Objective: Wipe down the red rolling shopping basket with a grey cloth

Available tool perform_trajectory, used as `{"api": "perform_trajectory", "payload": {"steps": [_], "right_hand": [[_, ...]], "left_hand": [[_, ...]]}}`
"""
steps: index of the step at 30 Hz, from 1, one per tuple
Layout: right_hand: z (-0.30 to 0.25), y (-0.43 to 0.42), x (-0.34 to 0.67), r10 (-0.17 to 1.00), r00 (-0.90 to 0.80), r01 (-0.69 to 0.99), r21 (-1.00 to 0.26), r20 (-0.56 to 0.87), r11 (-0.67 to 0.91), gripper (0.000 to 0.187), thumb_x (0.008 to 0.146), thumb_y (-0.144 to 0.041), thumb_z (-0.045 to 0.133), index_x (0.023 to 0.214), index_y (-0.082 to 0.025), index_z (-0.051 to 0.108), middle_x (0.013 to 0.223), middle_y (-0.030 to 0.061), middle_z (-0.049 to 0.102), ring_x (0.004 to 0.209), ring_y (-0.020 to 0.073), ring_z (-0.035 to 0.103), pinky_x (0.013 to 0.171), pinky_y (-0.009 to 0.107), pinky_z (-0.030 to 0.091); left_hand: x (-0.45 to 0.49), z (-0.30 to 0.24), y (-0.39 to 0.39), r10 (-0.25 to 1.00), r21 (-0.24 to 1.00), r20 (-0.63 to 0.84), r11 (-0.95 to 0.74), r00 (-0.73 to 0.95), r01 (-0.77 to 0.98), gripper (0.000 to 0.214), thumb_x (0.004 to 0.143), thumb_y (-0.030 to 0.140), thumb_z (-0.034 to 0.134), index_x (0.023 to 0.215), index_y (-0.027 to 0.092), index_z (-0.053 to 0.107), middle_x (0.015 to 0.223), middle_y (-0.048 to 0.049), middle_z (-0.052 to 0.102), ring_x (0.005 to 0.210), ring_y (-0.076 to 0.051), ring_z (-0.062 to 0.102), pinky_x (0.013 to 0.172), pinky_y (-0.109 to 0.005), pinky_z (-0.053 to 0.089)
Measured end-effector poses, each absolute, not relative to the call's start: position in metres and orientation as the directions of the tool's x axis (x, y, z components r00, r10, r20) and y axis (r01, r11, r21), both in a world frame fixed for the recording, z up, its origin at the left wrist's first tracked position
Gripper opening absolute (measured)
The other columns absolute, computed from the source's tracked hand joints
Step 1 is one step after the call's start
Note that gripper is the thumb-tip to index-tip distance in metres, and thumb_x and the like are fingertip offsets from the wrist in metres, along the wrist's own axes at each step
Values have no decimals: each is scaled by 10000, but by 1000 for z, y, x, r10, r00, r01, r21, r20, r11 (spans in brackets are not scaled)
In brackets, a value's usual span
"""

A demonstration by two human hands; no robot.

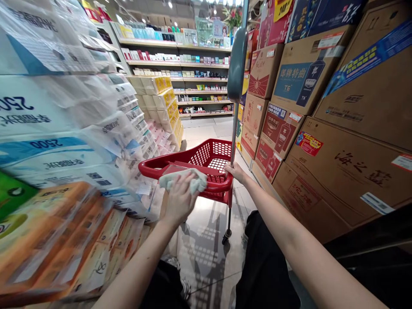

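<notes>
A red plastic shopping basket [206,159] on wheels stands in the aisle before me. My left hand [179,198] presses a pale green cloth [186,179] against the basket's near rim, fingers closed on the cloth. My right hand [236,171] grips the base of the basket's upright metal pole [234,128], which rises to a grey handle [237,64]. My dark-trousered legs show below.
Wrapped tissue and paper packs [61,141] are stacked along the left. Brown cardboard cartons [325,141] are piled high on the right. Stocked shelves [189,68] close the aisle's far end. Tiled floor [209,253] runs between.
</notes>
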State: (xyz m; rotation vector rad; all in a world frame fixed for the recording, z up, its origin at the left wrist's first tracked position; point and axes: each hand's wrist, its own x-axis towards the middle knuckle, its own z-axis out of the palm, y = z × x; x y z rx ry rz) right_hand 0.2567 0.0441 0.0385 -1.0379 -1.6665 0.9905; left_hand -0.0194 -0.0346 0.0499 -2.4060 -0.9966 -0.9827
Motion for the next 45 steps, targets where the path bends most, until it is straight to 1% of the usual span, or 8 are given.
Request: {"api": "perform_trajectory", "payload": {"steps": [10,14,18,29,36,40,42,45], "right_hand": [[37,48,265,935,-216,258,-907,282,333,239,753,-323,470,551,-215,404,567,-50,415,549,95,389,543,219,309],[39,44,264,937,-200,248,-910,286,331,256,759,-324,490,554,-220,377,560,-52,411,540,95,380,538,222,307],[39,41,268,946,-207,227,-929,249,293,231,766,-332,492,574,-215,438,578,-39,468,544,101,414,546,230,335],[38,48,273,939,-156,246,-909,307,338,359,822,-406,498,534,-195,540,586,-1,554,600,128,522,624,249,404],[55,31,277,921,165,395,-879,353,266,436,848,-586,559,1006,-187,635,1042,70,700,977,219,637,876,331,476],[73,-8,252,752,342,584,-755,563,300,504,977,-501,392,1352,-177,484,1379,145,548,1300,246,483,1092,419,367],[79,-24,234,713,303,704,-653,632,280,520,1003,-460,342,1421,-167,437,1462,163,463,1413,266,348,1157,465,277],[83,-30,213,797,96,834,-485,596,263,491,1019,-472,331,1306,-157,576,1311,184,594,1298,303,482,1105,473,324]], "left_hand": [[-1,78,-10,405,-210,548,-780,732,589,367,961,320,449,1214,126,630,1239,-141,669,1253,-273,561,1128,-465,383],[-44,83,15,518,-72,616,-713,594,697,485,989,334,354,1423,162,488,1454,-133,526,1390,-276,434,1154,-494,345],[-88,83,42,691,98,599,-564,404,820,525,1015,377,246,1414,155,504,1332,-138,605,1299,-281,510,1090,-468,401],[-85,71,47,732,8,610,-387,302,922,490,1000,405,227,1070,125,622,1005,-180,635,1044,-323,578,941,-471,403],[-69,84,48,722,-172,603,-299,340,939,533,1005,413,190,936,131,637,913,-159,668,955,-288,609,885,-417,407],[-49,88,44,725,-179,612,-263,317,948,557,999,416,189,914,127,658,905,-170,693,959,-294,623,860,-410,417],[-37,91,39,738,-175,603,-247,302,953,580,995,419,182,891,124,670,896,-178,702,959,-298,634,852,-411,424],[-18,98,32,807,-146,525,-228,271,963,664,992,423,121,861,107,689,879,-195,712,925,-302,659,831,-414,440]]}}
